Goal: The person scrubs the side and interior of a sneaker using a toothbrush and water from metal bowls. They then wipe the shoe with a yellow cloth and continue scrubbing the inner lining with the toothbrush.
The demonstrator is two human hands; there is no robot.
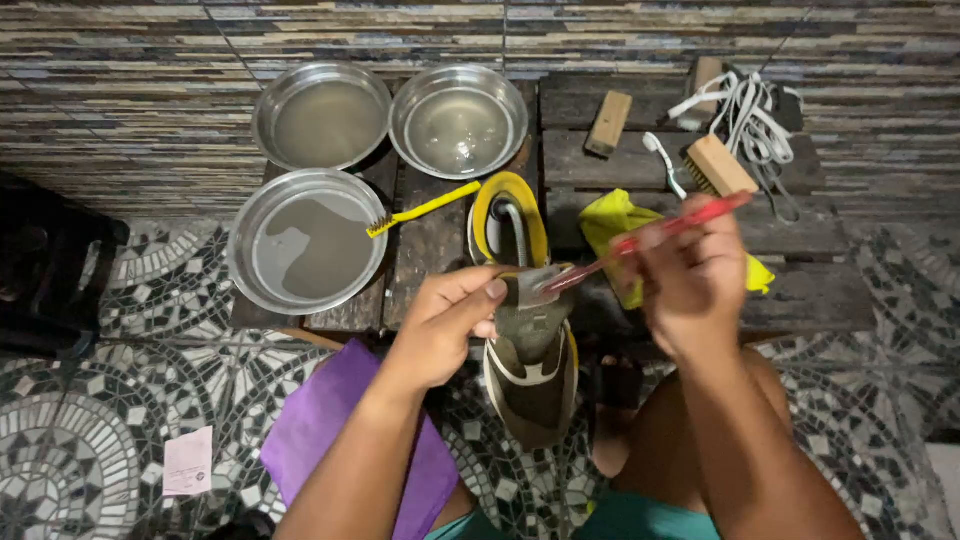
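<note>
My left hand (448, 322) grips a grey and tan sneaker (530, 370) at its tongue, holding it upright over my lap. My right hand (690, 280) holds a red toothbrush (650, 238) whose bristle end rests on the shoe's tongue near my left thumb. A second shoe with a yellow lining (510, 215) lies on the low wooden table (430, 250) just behind the first.
Three metal bowls of water (320, 115) (458, 120) (305, 240) sit on the table, with a yellow toothbrush (420, 208) beside them. A yellow cloth (615, 225), wooden brush (718, 165), white toothbrush (662, 160), wooden block (608, 122) and white laces (755, 120) lie at right. A purple cloth (330, 420) lies on the patterned tile floor (100, 420).
</note>
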